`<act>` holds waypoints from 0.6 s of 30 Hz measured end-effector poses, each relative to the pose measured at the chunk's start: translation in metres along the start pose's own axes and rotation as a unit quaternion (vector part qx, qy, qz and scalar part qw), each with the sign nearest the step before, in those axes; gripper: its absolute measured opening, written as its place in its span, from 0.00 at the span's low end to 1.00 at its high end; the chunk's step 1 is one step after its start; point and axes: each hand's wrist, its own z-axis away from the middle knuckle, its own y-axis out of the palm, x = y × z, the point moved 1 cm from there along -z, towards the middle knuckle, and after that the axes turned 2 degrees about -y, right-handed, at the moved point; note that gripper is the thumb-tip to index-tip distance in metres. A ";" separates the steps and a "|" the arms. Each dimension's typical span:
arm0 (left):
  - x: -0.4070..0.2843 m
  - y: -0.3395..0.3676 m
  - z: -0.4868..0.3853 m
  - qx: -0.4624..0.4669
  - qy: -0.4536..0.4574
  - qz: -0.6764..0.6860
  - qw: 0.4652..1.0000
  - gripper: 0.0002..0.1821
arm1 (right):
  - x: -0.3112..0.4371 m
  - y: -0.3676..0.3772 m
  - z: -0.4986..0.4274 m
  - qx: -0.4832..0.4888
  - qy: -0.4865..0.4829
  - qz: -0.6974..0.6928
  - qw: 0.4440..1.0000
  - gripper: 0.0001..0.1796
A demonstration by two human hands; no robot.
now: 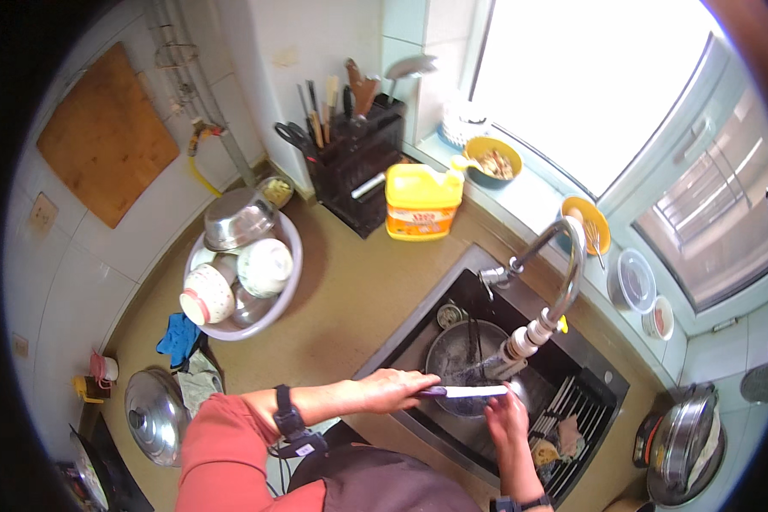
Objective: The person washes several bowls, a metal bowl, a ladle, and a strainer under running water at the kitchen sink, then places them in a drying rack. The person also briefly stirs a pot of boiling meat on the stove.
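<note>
My left hand point(393, 390) grips the dark handle of a utensil with a long white part point(473, 391), seemingly a knife, over the sink. At the far end of the white part, my right hand point(509, 416) touches it with the fingers. Water runs from the curved metal faucet point(573, 269) through its white nozzle point(521, 342), just above the hands. Below them, a round grey pan point(451, 342) lies in the dark sink point(416, 320), holding water. A small metal strainer or cup point(450, 315) is beside the pan.
A lavender basin point(294, 256) of bowls stands left, near a steel lid point(157, 416). A yellow jug point(422, 205) and a knife block point(358, 160) are behind. Bowls, one with a whisk point(593, 238), line the windowsill. A rack point(560, 409) with cloths spans the sink's right side.
</note>
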 end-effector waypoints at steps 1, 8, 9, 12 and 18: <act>-0.001 0.001 -0.001 0.005 0.012 -0.009 1.000 0.27 | 0.008 0.006 0.023 0.004 -0.064 0.012 0.998 0.11; -0.008 -0.011 -0.013 -0.088 0.080 0.069 0.990 0.23 | 0.074 0.107 0.123 0.063 -0.232 0.163 0.957 0.12; -0.009 -0.017 -0.013 -0.098 0.074 0.078 0.989 0.23 | 0.082 0.126 0.128 0.077 -0.220 0.168 0.958 0.12; -0.002 -0.050 -0.013 -0.154 0.074 0.126 0.977 0.22 | 0.107 0.187 0.132 0.106 -0.172 0.214 0.956 0.15; 0.031 -0.132 -0.011 -0.313 0.090 0.168 0.930 0.21 | 0.161 0.303 0.139 0.165 -0.224 0.206 0.938 0.15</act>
